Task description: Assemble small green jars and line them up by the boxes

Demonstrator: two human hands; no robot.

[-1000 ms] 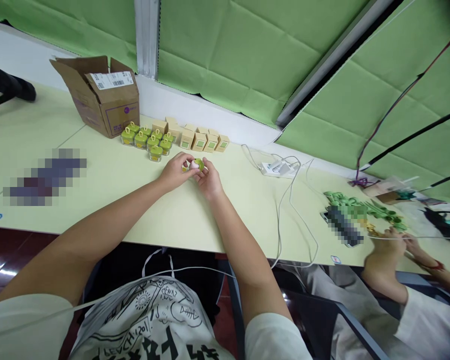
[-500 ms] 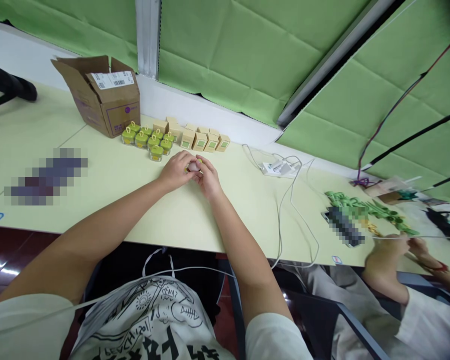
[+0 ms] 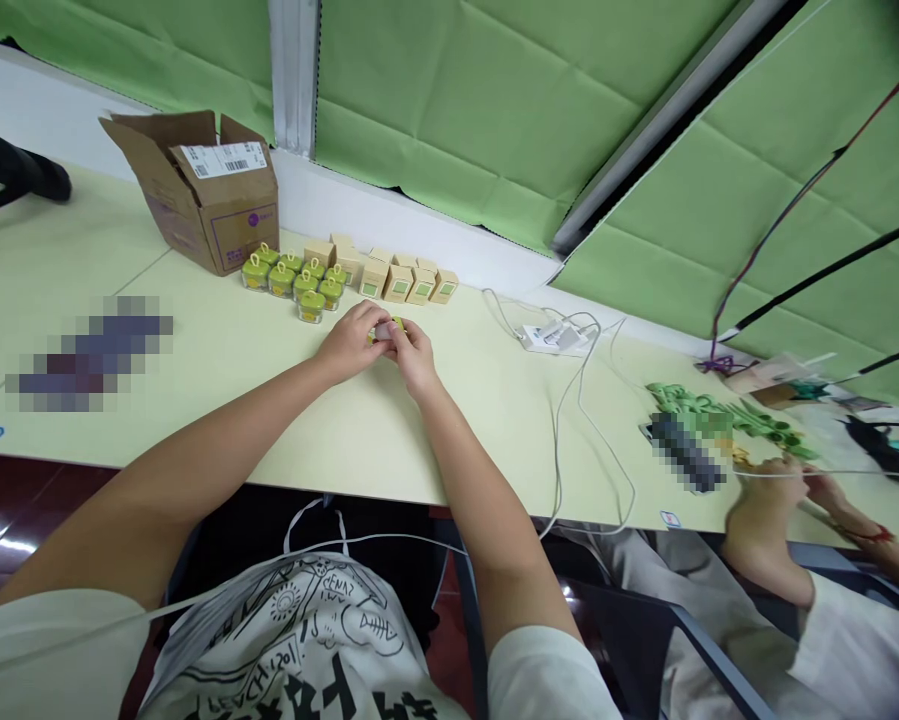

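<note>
Small green-lidded jar (image 3: 386, 328), pinched between both hands over the counter (image 3: 216, 350).
Left hand (image 3: 353, 341) and right hand (image 3: 413, 357): grip closed on jar; seven matching jars (image 3: 297, 279) and tan boxes (image 3: 389, 276) just beyond.

The left hand (image 3: 353, 340) and right hand (image 3: 413, 355) now close over the green piece (image 3: 386, 327), hiding most of it.

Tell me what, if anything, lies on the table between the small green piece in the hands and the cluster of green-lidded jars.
Nothing visible. The left hand and right hand hold the small green piece together; only bare table shows between it and the green-lidded jars.
</note>
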